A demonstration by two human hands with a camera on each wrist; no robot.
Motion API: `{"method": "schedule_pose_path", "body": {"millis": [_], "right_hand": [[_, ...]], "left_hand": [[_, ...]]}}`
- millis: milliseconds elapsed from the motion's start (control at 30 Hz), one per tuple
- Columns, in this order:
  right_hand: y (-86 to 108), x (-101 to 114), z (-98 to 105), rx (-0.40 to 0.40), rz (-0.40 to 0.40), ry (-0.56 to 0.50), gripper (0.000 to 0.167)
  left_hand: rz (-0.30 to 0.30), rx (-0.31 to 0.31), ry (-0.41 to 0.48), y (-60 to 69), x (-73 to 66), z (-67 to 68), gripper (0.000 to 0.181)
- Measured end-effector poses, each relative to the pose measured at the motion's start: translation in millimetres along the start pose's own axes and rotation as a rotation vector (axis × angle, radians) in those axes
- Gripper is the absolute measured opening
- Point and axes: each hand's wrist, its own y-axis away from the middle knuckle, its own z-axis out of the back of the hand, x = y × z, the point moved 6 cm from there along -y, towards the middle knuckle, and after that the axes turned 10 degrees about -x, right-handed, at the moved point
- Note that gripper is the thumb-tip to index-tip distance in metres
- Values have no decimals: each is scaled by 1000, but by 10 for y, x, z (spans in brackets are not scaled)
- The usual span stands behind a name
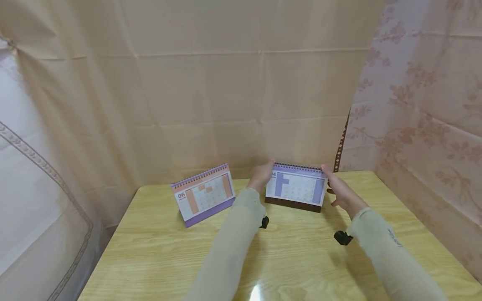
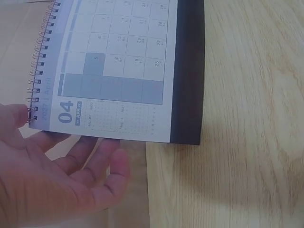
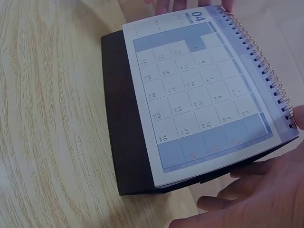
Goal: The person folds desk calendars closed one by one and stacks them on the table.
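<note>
A spiral-bound desk calendar (image 1: 299, 187) with a purple 04 page and a dark base is held between both hands toward the back of the table. My left hand (image 1: 261, 175) grips its upper left corner; in the left wrist view the thumb lies at the wire coil and the fingers reach behind the page. At the upper right corner my right hand (image 1: 343, 191) holds it, thumb by the coil (image 3: 266, 66) and fingers at the back edge. Whether the dark base (image 2: 189, 71) touches the table all along, I cannot tell.
A second desk calendar (image 1: 205, 196), orange 06 page on a purple base, stands angled to the left. Both are at the far side of the wooden table (image 1: 150, 251). Behind hangs a beige curtain (image 1: 199, 92); a flowered cloth (image 1: 425, 104) borders the right side.
</note>
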Motion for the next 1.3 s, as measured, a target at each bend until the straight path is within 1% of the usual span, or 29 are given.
{"method": "schedule_pose_path", "body": {"millis": [167,233,300,433,500,567,700,800,867,967,1033,1300], "right_hand": [[-14,2,10,-21,-19,8,111],[-21,-8,10,-29,-29,9,112],[-30,-20,12,-31,-34,7,112],[-27,-16,29,-29,-30,3,110],[-17,8,41,-27,-20,-4,108],[-9,37,55,-27,-10,-17,105],[-16,75,79,-47,-18,-98,102],[-33,103,100,-79,-15,-148,98],[-39,133,101,-95,4,-157,93],[-47,170,92,-99,35,-157,80],[-48,180,80,-98,38,-154,74],[-42,184,94,-116,41,-200,67]], "left_hand": [[11,-7,23,-53,-23,12,67],[4,-16,20,-61,-38,21,62],[-20,-34,-6,-59,-61,29,59],[-94,-87,-72,-34,-138,50,51],[-116,-114,-93,-31,-167,59,47],[-126,-136,-105,-27,-189,68,43],[-126,-153,-73,-28,-205,70,41],[-125,-162,-44,-22,-215,72,39],[-128,-171,-35,-17,-225,75,38],[-134,-182,-32,-11,-241,82,38],[-131,-188,-34,-9,-245,87,38],[-127,-191,-7,-32,-240,85,36]]}}
